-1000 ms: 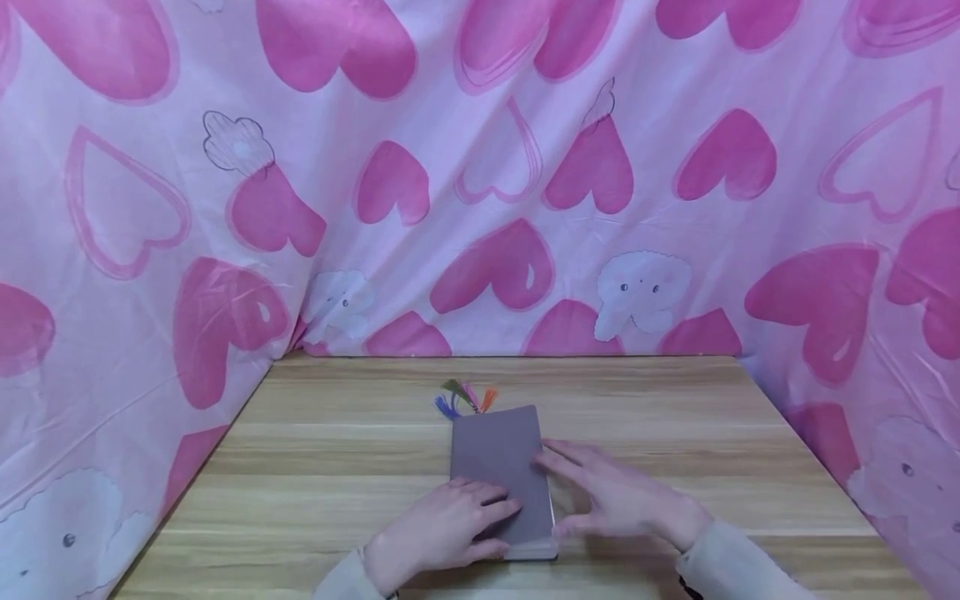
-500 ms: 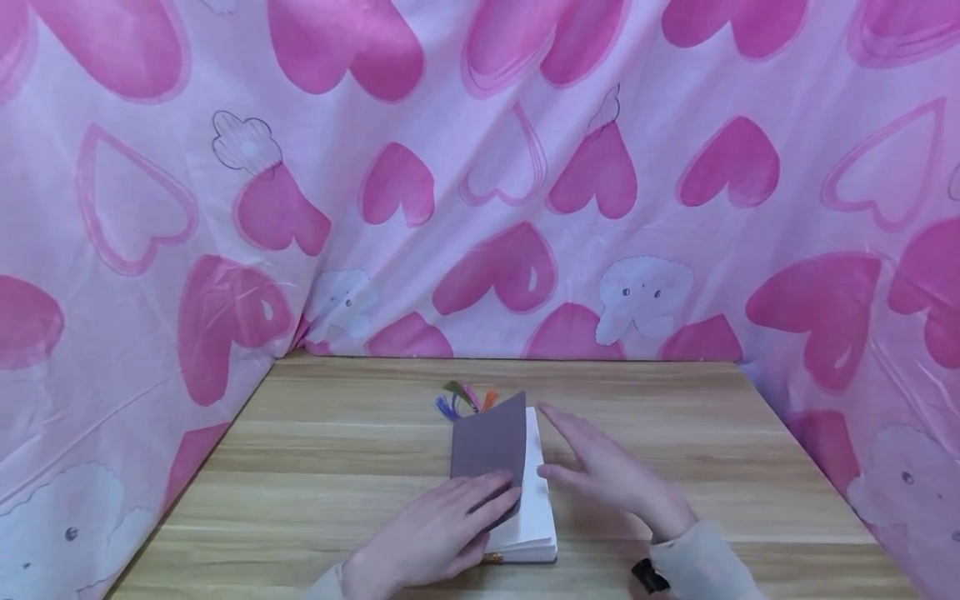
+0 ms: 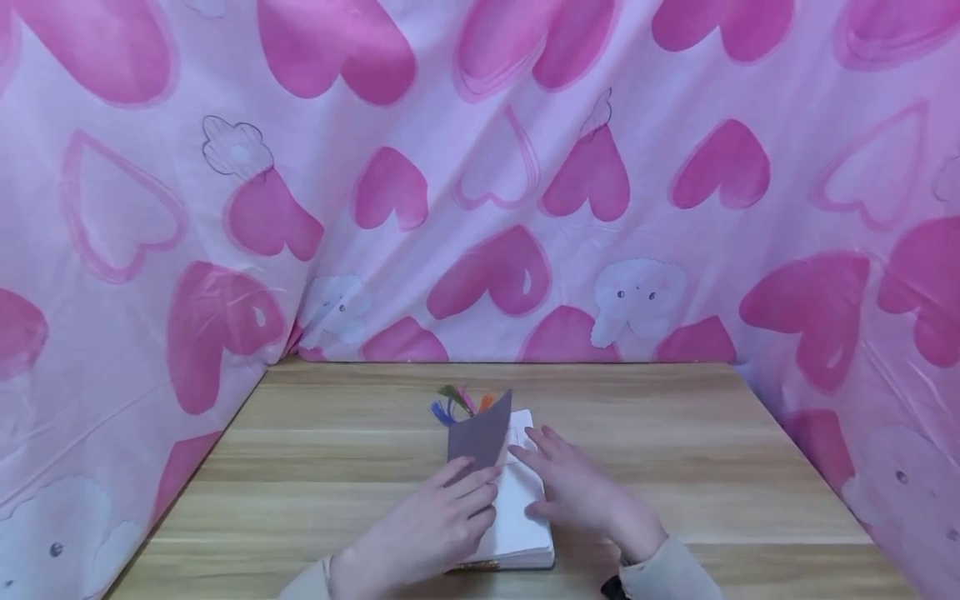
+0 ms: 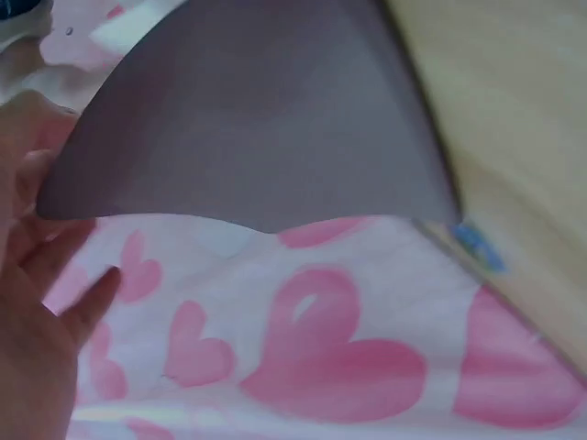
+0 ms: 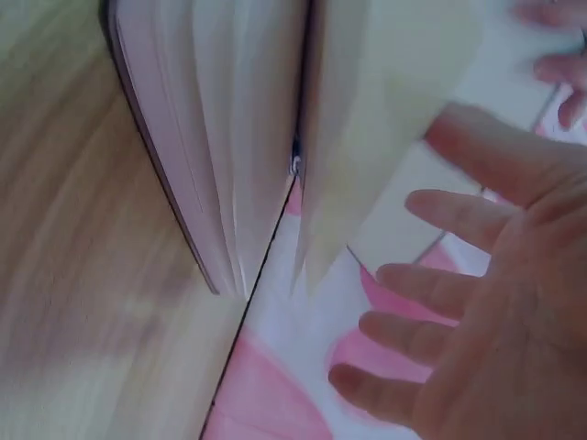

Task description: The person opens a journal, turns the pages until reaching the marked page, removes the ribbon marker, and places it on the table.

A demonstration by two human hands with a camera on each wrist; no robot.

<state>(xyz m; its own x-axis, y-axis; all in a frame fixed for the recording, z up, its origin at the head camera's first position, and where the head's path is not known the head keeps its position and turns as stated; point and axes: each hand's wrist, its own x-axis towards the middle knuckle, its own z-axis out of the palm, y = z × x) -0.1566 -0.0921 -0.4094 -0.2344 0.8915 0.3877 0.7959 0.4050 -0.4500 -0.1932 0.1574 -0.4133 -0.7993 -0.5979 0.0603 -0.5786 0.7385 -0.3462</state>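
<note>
A notebook with a grey-purple cover [image 3: 474, 437] lies partly opened on the wooden table, and its white pages [image 3: 517, 504] show. My left hand [image 3: 427, 521] lies over the cover's near part and holds its free edge raised at a slant. In the left wrist view the cover [image 4: 266, 119] bends upward beside the fingers of that hand. At the right side of the pages is my right hand [image 3: 581, 487], fingers extended, fingertips over the paper. The right wrist view shows loose leaves [image 5: 376, 110] standing up near the right thumb; whether they touch is unclear.
Blue, green, pink and orange tassels [image 3: 461, 402] stick out from the notebook's top edge. The wooden table [image 3: 660, 450] runs back to a pink heart-patterned cloth [image 3: 480, 167], which also hangs along both sides.
The notebook's cover, first lying flat, has been lifted leftward by my left hand, baring white pages. My right hand drew back, then moved left over the pages.
</note>
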